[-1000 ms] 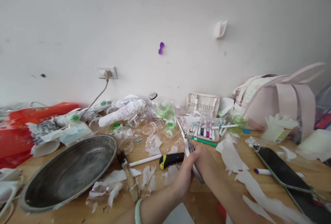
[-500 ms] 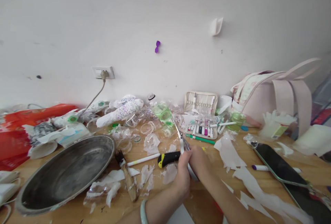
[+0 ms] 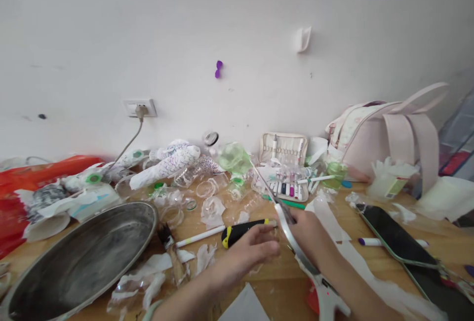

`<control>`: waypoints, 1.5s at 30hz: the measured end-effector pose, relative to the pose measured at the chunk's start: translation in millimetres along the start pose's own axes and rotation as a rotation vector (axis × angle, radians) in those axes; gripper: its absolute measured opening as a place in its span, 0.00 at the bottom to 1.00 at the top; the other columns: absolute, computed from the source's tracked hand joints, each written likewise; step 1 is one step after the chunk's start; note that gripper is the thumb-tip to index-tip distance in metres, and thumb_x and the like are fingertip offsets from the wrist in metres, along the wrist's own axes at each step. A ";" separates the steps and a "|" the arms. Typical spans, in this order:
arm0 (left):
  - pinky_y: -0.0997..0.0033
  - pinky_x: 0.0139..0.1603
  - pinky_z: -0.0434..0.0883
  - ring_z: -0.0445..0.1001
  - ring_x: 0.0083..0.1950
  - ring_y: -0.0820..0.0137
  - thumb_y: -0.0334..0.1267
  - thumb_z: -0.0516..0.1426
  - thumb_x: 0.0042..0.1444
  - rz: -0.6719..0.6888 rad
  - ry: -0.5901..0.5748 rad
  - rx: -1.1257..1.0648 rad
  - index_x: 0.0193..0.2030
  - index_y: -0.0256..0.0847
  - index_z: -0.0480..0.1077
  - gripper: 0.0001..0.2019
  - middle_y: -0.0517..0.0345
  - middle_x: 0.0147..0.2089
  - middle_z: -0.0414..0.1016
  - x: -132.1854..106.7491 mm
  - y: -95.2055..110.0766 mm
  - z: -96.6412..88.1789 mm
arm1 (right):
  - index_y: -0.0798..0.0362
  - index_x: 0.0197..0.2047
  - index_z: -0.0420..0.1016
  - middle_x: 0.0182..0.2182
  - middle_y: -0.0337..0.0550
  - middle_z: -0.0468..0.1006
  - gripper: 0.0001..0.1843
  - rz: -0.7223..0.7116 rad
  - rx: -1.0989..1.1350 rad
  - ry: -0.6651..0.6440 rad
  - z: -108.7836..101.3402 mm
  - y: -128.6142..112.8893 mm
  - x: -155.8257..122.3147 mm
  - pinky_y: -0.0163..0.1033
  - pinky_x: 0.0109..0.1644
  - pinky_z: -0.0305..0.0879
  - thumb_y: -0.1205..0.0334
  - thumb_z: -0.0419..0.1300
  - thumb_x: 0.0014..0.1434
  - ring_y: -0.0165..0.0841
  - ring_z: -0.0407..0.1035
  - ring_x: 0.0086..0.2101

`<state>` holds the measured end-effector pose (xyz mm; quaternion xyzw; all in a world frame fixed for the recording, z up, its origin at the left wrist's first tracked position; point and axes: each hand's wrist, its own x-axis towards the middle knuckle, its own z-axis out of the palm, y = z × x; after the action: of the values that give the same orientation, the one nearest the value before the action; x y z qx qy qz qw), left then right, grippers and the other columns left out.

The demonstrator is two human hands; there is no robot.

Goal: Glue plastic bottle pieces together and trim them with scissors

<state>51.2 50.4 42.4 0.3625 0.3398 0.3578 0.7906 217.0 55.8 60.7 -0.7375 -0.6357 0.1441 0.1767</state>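
My right hand (image 3: 309,237) is closed around scissors (image 3: 269,192), their thin metal blades pointing up and away toward the green plastic. A curved silver-white band (image 3: 298,249) runs along the same hand to a white piece (image 3: 328,294) with a small red light; whether these belong to the scissors I cannot tell. My left hand (image 3: 255,247) is off the scissors, its fingers stretched out and holding nothing. Just behind it lies a black and yellow screwdriver handle (image 3: 240,232). Below is a white sheet of paper (image 3: 246,306).
An oval metal basin (image 3: 146,242) and a brush (image 3: 174,254) lie left. Cut plastic bottle pieces (image 3: 233,158) and a marker case (image 3: 283,148) stand toward the wall. To the right are white paper strips (image 3: 361,264), a phone (image 3: 392,234) and a pink backpack (image 3: 366,143).
My left hand has let go of the scissors and opened to the left. My right hand has moved right and nearer with them, bringing the white piece with the red light into view.
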 end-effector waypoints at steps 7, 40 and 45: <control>0.81 0.20 0.64 0.67 0.18 0.77 0.52 0.51 0.58 -0.050 0.142 -0.085 0.30 0.32 0.75 0.23 0.53 0.23 0.76 -42.0 30.4 -64.1 | 0.51 0.26 0.64 0.30 0.50 0.75 0.02 -0.055 -0.338 0.167 -26.7 35.4 -17.3 0.43 0.35 0.57 0.65 0.50 0.47 0.46 0.70 0.36; 0.77 0.17 0.57 0.60 0.16 0.79 0.57 0.67 0.32 0.150 0.468 -0.089 0.21 0.43 0.70 0.21 0.69 0.17 0.65 -41.5 -6.1 -92.0 | 0.65 0.41 0.66 0.35 0.60 0.75 0.30 -0.637 -0.663 0.551 5.9 66.3 -19.6 0.45 0.37 0.73 0.53 0.58 0.35 0.46 0.73 0.36; 0.79 0.19 0.59 0.60 0.18 0.79 0.54 0.65 0.41 0.181 0.512 -0.073 0.24 0.42 0.67 0.18 0.69 0.19 0.65 -43.6 -4.1 -82.7 | 0.65 0.41 0.65 0.35 0.59 0.74 0.30 -0.609 -0.649 0.534 13.9 67.2 -18.2 0.45 0.39 0.73 0.51 0.56 0.37 0.45 0.73 0.36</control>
<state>-35.8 40.2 9.4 0.2603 0.4818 0.5189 0.6564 267.8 30.2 18.2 -0.5467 -0.7663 -0.3118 0.1290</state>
